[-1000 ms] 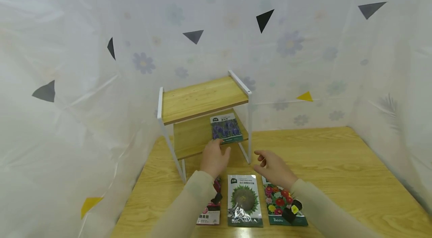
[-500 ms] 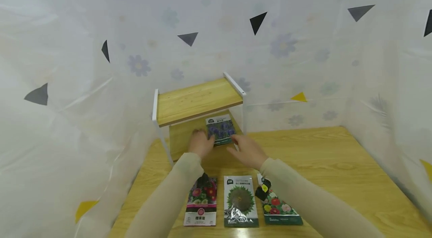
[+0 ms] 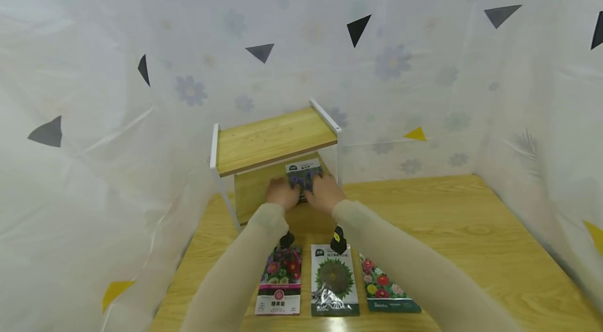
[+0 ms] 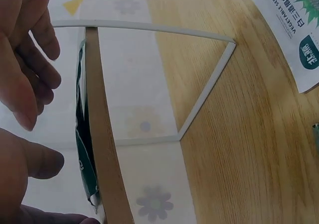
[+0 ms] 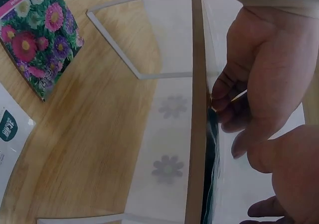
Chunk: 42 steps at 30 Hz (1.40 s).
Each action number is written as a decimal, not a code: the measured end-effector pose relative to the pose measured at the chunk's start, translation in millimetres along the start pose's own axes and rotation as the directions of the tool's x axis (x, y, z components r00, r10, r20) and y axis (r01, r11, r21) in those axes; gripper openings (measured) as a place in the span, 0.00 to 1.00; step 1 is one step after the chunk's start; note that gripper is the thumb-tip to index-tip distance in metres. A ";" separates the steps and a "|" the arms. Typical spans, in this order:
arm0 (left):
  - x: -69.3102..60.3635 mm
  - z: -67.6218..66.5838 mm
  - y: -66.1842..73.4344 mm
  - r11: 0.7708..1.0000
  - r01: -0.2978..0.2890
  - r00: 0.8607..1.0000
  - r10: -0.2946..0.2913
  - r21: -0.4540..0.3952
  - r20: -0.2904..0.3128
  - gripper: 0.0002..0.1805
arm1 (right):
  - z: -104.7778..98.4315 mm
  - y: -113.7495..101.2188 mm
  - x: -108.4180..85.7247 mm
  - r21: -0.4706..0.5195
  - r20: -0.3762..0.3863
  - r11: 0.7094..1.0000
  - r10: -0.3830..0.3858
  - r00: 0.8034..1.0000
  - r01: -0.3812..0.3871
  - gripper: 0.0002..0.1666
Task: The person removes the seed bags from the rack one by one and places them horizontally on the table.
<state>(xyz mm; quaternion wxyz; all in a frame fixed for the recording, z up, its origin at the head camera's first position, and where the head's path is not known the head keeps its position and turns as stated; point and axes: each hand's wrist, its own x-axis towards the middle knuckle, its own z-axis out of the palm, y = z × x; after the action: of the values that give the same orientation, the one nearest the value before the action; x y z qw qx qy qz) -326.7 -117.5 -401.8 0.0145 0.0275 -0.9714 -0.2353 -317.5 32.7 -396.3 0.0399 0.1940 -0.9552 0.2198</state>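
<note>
A seed packet [image 3: 303, 167] with purple flowers lies on the lower board [image 3: 254, 185] of a two-tier wooden rack [image 3: 278, 138] with a white frame. My left hand [image 3: 282, 193] is at the packet's left edge, fingers loosely bent. From the right, my right hand [image 3: 326, 193] reaches over the packet's right part and covers some of it. In the left wrist view, the packet's green edge [image 4: 85, 154] lies along the board's brown front edge [image 4: 104, 149], near the left thumb [image 4: 45, 159]. The right wrist view shows the right thumb [image 5: 261, 155] above the board.
Three seed packets lie on the table [image 3: 424, 217] in front of the rack: a pink-flower packet [image 3: 279, 290], a sunflower packet [image 3: 334, 285] and a mixed-flower packet [image 3: 388, 292], partly under the right sleeve. A white patterned sheet [image 3: 301, 33] surrounds the table.
My left hand has moved left from in front of the rack to the packet's left edge. My right hand has come leftward onto the packet's right part from beside the rack.
</note>
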 end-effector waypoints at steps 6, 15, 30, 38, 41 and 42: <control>1.5 2.2 1.0 0.999 0.031 1.000 -0.031 0.027 0.002 0.31 | 3.9 -0.4 11.8 -0.107 -0.002 0.994 0.001 1.000 -0.001 0.33; 2.2 3.2 1.5 0.995 0.052 0.999 -0.053 0.083 0.009 0.35 | 10.2 -1.3 19.0 -0.159 0.003 0.985 0.067 0.998 -0.066 0.36; -2.4 13.1 4.2 0.980 -0.009 0.998 0.020 0.200 -0.055 0.33 | 18.5 -2.1 16.0 -0.290 -0.040 0.951 0.098 0.994 -0.105 0.33; -4.1 14.2 3.9 0.978 -0.053 0.995 0.069 0.201 -0.072 0.29 | 19.2 -2.2 16.2 -0.216 -0.040 0.968 0.124 0.992 -0.129 0.32; -4.5 14.8 3.1 0.977 -0.070 0.993 0.088 0.201 -0.084 0.27 | 20.7 -3.2 16.7 -0.162 -0.051 0.975 0.142 0.988 -0.149 0.32; -4.5 15.0 2.7 0.978 -0.072 0.992 0.091 0.196 -0.087 0.27 | 21.2 -3.5 16.8 -0.142 -0.056 0.977 0.152 0.987 -0.159 0.32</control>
<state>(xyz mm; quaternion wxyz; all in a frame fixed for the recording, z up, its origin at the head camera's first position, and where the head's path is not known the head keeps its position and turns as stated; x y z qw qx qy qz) -322.9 -108.0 -413.9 0.0679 0.0002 -0.9881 -0.1378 -331.5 14.7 -411.3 0.0582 0.1103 -0.9798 0.1562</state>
